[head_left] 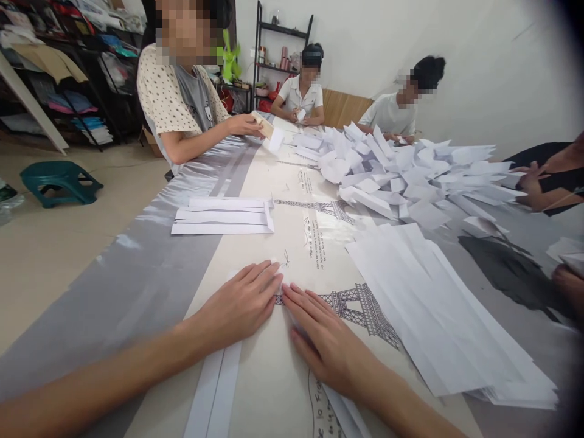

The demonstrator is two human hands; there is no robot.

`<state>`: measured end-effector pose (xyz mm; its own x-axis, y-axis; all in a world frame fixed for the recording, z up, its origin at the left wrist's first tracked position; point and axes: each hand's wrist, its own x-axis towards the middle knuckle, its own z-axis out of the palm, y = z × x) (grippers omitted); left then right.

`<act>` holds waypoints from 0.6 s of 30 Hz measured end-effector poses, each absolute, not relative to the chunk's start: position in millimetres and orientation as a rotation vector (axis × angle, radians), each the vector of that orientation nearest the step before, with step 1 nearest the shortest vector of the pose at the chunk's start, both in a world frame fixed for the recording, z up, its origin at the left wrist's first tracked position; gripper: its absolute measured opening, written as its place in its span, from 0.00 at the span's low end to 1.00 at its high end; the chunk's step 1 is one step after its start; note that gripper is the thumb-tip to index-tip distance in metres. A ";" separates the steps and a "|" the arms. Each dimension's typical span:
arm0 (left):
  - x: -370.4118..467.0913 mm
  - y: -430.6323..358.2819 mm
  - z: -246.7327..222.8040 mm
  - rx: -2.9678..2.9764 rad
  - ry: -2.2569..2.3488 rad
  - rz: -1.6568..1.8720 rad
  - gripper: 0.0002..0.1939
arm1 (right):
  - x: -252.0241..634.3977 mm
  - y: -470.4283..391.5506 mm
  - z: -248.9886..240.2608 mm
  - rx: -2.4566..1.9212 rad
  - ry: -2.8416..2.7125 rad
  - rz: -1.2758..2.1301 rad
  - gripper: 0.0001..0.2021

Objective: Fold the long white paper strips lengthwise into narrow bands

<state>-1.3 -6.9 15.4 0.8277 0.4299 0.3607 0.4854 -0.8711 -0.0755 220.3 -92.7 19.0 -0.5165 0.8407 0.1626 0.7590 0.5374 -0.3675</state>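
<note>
My left hand (249, 298) lies with its fingers stretched out and close together, palm down over white paper on the table. Facing it, my right hand (322, 337) is also flat, its fingertips almost meeting the left ones. A little white paper shows at the left fingertips; the rest there is hidden under the hands. Beneath my left wrist runs a long folded white paper strip (214, 389). Another white paper piece (344, 413) comes out from under my right hand. Beyond my left hand lie several folded white paper strips (221, 219), side by side.
On the right is a stack of flat white sheets (438, 310). A large heap of folded white papers (392, 164) covers the far right. The tablecloth (246, 377) bears Eiffel Tower prints. Other people sit around the table, some handling paper. A green stool (59, 179) stands on the floor.
</note>
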 end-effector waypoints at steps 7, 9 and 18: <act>-2.0 -4.2 14.7 -2.883 -0.748 -0.475 0.20 | 212.6 -95.1 15.3 -1.278 -2.504 0.195 0.37; -1.9 -3.6 14.5 -2.910 -0.749 -0.433 0.20 | 210.4 -95.5 12.8 -1.280 -2.513 0.158 0.40; -4.7 0.1 9.4 -2.960 -0.737 -0.419 0.23 | 204.0 -98.3 4.2 -1.316 -2.513 0.135 0.43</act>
